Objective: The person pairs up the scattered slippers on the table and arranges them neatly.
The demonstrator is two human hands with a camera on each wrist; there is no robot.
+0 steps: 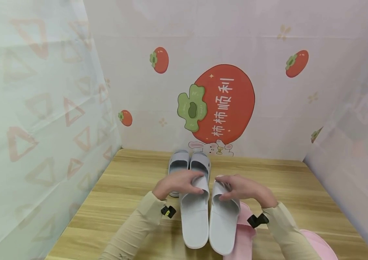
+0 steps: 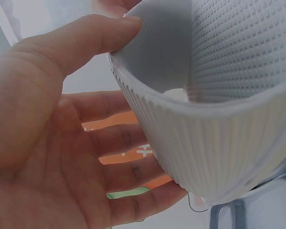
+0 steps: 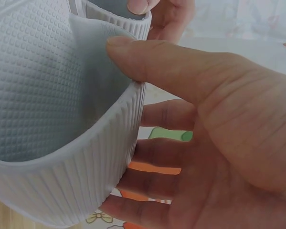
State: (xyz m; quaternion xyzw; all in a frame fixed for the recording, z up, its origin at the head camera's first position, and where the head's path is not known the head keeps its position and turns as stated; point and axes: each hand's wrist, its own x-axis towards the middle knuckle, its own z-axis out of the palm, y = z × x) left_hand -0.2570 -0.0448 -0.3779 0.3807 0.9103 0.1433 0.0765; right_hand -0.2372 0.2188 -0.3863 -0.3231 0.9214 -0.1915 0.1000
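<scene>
My left hand (image 1: 182,181) holds the left one of two white slippers by its ribbed strap. In the left wrist view, the thumb lies inside the opening of that left white slipper (image 2: 195,138) and the fingers are outside. My right hand (image 1: 245,188) has the right white slipper (image 1: 223,227) in the same grip, its thumb inside the ribbed strap (image 3: 71,181). Both white slippers hang side by side with heels toward me, seemingly raised off the table. A pink slipper (image 1: 244,242) is partly covered by the right one.
A pair of grey-blue slippers (image 1: 200,159) stands at the back of the wooden table (image 1: 138,180), partly hidden by my left hand. Another pink slipper (image 1: 319,245) shows beside my right sleeve. Printed cloth walls (image 1: 132,79) enclose the back and sides.
</scene>
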